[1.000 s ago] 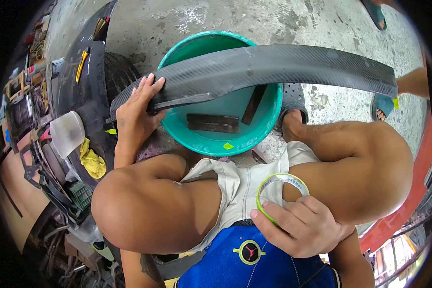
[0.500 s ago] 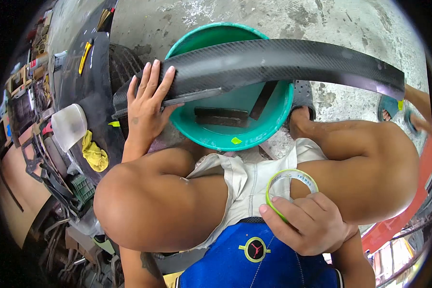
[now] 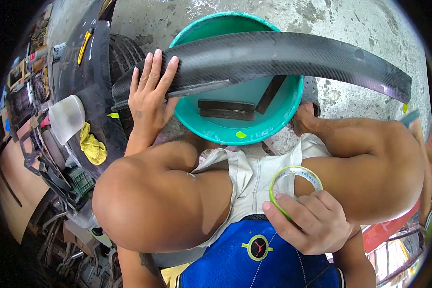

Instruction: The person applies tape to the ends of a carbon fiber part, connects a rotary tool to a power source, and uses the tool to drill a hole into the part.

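Pinches a roll of yellow-green tape (image 3: 308, 175) between thumb and fingers of the right hand (image 3: 314, 223), on the body side of the green bucket (image 3: 211, 136). Spreads the left hand (image 3: 151, 103) over the long carbon-patterned panel (image 3: 273, 55), left of the bucket, with the panel lying across the bucket's top. Seems partly marked: shows a tape piece (image 3: 405, 108) at the panel's end right of the bucket, and another scrap (image 3: 113, 115) by the left end, perhaps not attached to it. Shows no tape along the panel's middle. Contains two dark strips (image 3: 225, 109) (image 3: 270, 94) inside the bucket. Beyond, left of the bucket, has a yellow cloth (image 3: 92, 145), a plastic tub (image 3: 67, 117) and a yellow cutter (image 3: 84, 47) on a dark curved surface (image 3: 93, 67). Around the bucket, has stained concrete floor (image 3: 365, 29); farther left, piled workshop parts (image 3: 48, 158).
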`<state>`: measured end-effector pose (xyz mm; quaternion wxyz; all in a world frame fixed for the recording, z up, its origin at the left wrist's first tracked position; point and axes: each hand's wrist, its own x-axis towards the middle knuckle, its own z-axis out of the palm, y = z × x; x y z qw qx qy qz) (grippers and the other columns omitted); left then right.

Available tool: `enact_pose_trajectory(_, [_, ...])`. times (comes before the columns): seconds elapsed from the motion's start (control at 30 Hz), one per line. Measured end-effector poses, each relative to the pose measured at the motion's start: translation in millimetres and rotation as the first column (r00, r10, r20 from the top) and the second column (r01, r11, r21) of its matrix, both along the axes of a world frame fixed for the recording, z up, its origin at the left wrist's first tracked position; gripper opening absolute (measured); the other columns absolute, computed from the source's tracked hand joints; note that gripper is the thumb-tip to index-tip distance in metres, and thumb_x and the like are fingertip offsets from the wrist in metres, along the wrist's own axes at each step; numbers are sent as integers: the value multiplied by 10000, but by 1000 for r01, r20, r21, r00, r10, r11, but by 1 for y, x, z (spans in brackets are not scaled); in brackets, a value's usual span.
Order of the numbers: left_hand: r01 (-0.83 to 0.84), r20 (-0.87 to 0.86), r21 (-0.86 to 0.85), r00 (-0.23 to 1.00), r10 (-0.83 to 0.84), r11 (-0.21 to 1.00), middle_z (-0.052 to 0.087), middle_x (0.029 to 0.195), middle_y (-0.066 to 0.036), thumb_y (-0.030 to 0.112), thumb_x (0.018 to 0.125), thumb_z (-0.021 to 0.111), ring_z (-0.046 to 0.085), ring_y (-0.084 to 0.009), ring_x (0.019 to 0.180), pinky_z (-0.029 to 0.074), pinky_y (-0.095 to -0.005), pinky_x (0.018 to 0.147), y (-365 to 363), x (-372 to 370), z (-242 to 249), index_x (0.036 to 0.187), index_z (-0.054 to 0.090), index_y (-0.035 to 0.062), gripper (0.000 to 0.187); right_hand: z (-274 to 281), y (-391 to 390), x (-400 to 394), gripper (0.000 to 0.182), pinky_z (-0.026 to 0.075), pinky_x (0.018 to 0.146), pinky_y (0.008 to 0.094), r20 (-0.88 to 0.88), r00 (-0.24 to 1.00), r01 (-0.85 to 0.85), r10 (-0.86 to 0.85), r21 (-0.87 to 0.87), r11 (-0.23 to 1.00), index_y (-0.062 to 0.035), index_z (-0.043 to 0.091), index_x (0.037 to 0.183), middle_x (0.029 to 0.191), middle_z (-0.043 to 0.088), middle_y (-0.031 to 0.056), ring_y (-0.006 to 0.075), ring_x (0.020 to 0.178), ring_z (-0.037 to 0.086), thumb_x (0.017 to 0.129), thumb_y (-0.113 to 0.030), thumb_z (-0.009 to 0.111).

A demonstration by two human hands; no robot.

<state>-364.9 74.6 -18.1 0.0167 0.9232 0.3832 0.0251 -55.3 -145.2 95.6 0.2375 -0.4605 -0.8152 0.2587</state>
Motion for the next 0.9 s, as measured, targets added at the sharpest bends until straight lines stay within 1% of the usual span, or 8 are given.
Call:
enact_pose_trajectory(0.57, [-10,37,116,999,5,993,442,1561,-125,204,675,753,424,-306,1441,348,-531,1140,-5,-3,-13,1452,559,270,803,1,-2,2,340,400,617,281,36,999,-15,17,-39,999,-80,726,1124,1043,685,64,126,672,555,785,-111,726])
enact_pose_trajectory(0.63, [15,24,132,1000,-18,991,414,1577,-140,196,679,761,399,-330,1452,328,-514,1162,-5,-3,-13,1470,536,200,823,3,-2,1,334,401,621,278,49,999,-13,16,-45,999,-87,725,1125,1048,687,59,121,668,552,791,-106,717])
enact_pose_trajectory(0.73, [-9,57,39,998,7,999,467,1540,-128,117,679,758,450,-325,1413,359,-511,1132,-7,5,3,1432,575,222,782,8,0,0,331,451,705,275,81,996,-34,38,-43,998,-114,714,1121,1084,689,44,134,795,637,791,-126,720])
enact_pose_trajectory(0.77, [23,26,46,999,-24,999,514,1494,-138,68,676,748,490,-345,1365,386,-511,1097,-5,9,14,1402,591,171,750,8,-6,9,368,483,758,281,110,992,-63,67,-38,997,-121,697,1150,1115,685,33,137,876,665,785,-146,728])
enact_pose_trajectory(0.8, [51,9,113,999,-52,992,508,1493,-174,9,647,713,469,-365,1392,367,-489,1145,-5,8,7,1419,578,138,794,-17,7,18,426,494,828,292,246,969,-117,7,436,892,-113,665,1192,1149,674,22,134,959,660,775,-173,728])
enact_pose_trajectory(0.83, [64,53,107,996,-70,992,544,1455,-186,-34,664,652,505,-372,1358,389,-489,1123,-3,18,7,1405,586,109,758,-39,13,31,487,504,898,304,387,919,-274,-74,763,586,-104,633,1233,1183,663,10,132,1042,655,766,-201,728])
enact_pose_trajectory(0.87, [49,44,35,998,-51,998,542,1455,-171,5,748,657,510,-367,1335,404,-492,1081,-6,23,17,1404,583,128,672,-26,2,36,487,504,898,304,489,866,-312,-108,697,646,-104,633,1233,1183,663,10,132,1042,655,766,-201,728])
enact_pose_trajectory(0.9, [44,93,-4,995,-44,999,521,1488,-147,12,789,647,493,-347,1371,392,-487,1106,-5,25,14,1424,567,132,652,-15,-5,32,413,487,857,305,449,892,-242,-56,579,778,-92,635,1173,1124,656,18,142,996,640,781,-206,697])
